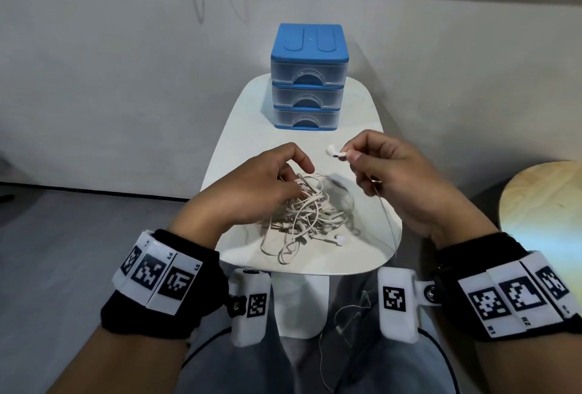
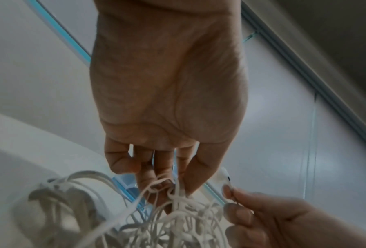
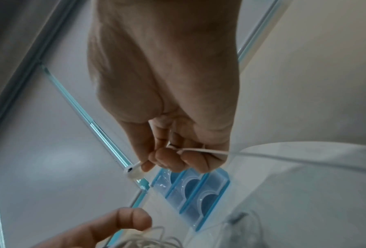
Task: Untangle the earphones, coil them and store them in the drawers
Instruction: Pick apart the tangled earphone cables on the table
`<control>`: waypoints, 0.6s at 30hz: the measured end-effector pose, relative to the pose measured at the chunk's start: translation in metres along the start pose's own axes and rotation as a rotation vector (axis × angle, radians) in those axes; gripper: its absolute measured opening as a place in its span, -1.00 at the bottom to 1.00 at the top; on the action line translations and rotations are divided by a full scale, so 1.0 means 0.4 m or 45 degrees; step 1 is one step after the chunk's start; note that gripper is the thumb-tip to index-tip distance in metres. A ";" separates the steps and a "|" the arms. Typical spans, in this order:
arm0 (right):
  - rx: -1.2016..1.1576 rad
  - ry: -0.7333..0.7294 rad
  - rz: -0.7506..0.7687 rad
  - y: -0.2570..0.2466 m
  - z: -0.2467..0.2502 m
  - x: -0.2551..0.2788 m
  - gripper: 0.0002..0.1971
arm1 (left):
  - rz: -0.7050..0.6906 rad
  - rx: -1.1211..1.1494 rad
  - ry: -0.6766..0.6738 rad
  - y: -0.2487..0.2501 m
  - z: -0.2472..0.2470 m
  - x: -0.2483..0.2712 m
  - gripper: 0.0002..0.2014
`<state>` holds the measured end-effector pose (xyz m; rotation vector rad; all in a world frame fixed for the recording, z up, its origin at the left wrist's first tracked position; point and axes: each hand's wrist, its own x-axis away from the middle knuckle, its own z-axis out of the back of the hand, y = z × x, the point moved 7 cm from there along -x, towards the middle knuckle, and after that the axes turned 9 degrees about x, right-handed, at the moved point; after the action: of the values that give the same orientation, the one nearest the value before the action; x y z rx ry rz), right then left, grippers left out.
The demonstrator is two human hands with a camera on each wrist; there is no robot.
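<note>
A tangle of white earphones (image 1: pixel 308 214) lies on the small white table (image 1: pixel 362 110). My left hand (image 1: pixel 299 179) reaches into the pile's left side and its fingertips (image 2: pixel 163 184) pinch some cords. Above the pile, my right hand (image 1: pixel 349 154) pinches the stem of one earbud (image 1: pixel 332 151) between thumb and forefinger. That earbud's cable (image 3: pixel 199 150) runs through the curled fingers of my right hand (image 3: pixel 154 161) and down past the table's front edge. The blue three-drawer unit (image 1: pixel 310 78) stands at the table's far end with all drawers closed.
A loose earphone cable (image 1: pixel 346 321) lies on my lap below the table. A round wooden stool (image 1: pixel 541 204) stands at the right. A grey wall is close behind the drawers, and grey floor lies to the left.
</note>
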<state>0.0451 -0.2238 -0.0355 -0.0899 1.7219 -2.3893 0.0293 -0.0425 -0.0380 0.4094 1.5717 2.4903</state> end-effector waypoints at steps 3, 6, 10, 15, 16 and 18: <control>0.001 0.036 0.056 -0.036 0.016 -0.012 -0.85 | -0.055 -0.116 -0.020 0.028 -0.002 -0.004 -0.77; 0.076 0.022 0.160 -0.100 0.020 -0.013 -0.86 | -0.089 -0.295 -0.139 0.053 -0.030 -0.001 -0.82; 0.079 0.082 0.410 -0.197 0.030 -0.001 -0.95 | -0.175 -0.482 -0.181 0.092 -0.035 -0.001 -0.68; 0.188 0.070 0.663 -0.289 0.027 0.009 -0.90 | -0.280 -0.298 -0.215 0.181 -0.046 0.006 -0.85; 0.237 0.072 0.680 -0.297 0.026 0.010 -0.90 | -0.309 -0.211 -0.220 0.199 -0.049 0.009 -0.87; 0.258 0.046 0.664 -0.300 0.024 0.010 -0.90 | -0.379 -0.104 -0.232 0.220 -0.052 0.009 -0.55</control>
<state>0.0280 -0.1970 0.0809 0.3845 1.2991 -2.1543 0.0194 -0.0973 0.0333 0.3502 1.3464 2.2154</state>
